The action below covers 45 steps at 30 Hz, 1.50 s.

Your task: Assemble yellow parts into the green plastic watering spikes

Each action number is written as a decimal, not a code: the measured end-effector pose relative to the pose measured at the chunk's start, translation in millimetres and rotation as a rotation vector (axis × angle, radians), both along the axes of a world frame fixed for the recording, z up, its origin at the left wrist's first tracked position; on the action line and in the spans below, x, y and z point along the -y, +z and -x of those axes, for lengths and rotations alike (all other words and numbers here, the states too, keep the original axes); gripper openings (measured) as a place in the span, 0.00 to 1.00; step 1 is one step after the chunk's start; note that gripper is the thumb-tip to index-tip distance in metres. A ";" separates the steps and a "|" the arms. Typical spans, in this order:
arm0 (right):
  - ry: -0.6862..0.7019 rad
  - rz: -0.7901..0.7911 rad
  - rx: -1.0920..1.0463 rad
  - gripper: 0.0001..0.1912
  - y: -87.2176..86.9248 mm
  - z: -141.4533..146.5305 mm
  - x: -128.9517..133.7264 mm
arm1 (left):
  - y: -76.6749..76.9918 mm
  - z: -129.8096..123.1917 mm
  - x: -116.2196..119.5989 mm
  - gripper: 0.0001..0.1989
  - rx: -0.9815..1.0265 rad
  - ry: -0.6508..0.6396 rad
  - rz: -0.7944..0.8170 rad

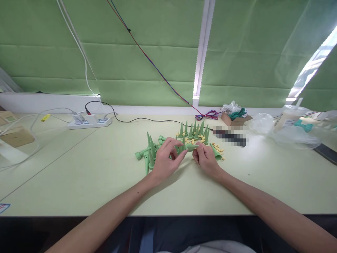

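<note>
My left hand (170, 156) is closed in a pinch, thumb and forefinger at the wide end of a green plastic spike (191, 147). The spike lies sideways, its narrow end pointing right. At that narrow end my right hand (206, 158) is closed, thumb against curled fingers; whether a small part is also in it is hidden. Several green spikes (150, 154) stand and lie just left of my left hand. Behind both hands, more spikes (196, 130) stand upright among small yellow pieces (187, 141). Right of my right hand, another green spike (216, 151) lies beside yellow pieces (219, 147).
At the back left lies a white power strip (91, 122) with plugs and a black cable (142, 118). A small cardboard box (234, 121) and coiled wires (207, 115) are at the back. A cup (286, 117) in plastic and a dark phone (326, 153) lie to the right.
</note>
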State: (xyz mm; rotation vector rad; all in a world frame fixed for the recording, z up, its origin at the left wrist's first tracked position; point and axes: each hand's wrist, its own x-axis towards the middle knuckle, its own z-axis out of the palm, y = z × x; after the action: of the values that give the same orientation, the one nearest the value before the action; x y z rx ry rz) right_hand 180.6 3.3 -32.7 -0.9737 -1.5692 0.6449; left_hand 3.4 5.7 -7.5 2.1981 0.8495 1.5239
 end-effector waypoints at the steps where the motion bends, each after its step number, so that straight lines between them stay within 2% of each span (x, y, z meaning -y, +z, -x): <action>1: -0.004 0.000 -0.020 0.29 0.2 -0.2 0.2 | 2.2 0.1 0.5 0.06 0.025 0.011 0.029; 5: -0.003 -0.024 -0.030 0.27 -0.4 -0.6 0.8 | 5.8 -0.2 1.2 0.21 -0.002 -0.057 0.292; 10: 0.005 -0.120 0.093 0.27 -0.9 -0.4 1.4 | 4.5 -2.1 0.1 0.31 -0.018 -0.195 0.646; 17: 0.041 -0.184 0.156 0.26 -1.4 -1.3 0.8 | 10.9 -2.1 -2.8 0.32 -0.072 -0.393 0.884; 26: 0.060 -0.123 0.164 0.26 -1.4 -2.6 1.5 | 5.6 1.3 -8.2 0.28 -0.059 -0.479 0.937; 36: 0.127 -0.101 0.145 0.26 -3.3 -3.4 2.5 | 6.7 6.0 -8.5 0.23 -0.084 -0.433 0.824; 45: 0.118 -0.075 0.157 0.29 -1.2 -2.8 1.5 | 10.2 6.8 -2.4 0.20 -0.155 -0.342 0.661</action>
State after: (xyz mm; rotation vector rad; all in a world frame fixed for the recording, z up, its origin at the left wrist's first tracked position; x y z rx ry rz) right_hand 183.4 1.8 -33.9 -0.8982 -1.7880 0.5975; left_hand -3.4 8.1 2.7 1.8462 0.8170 0.7714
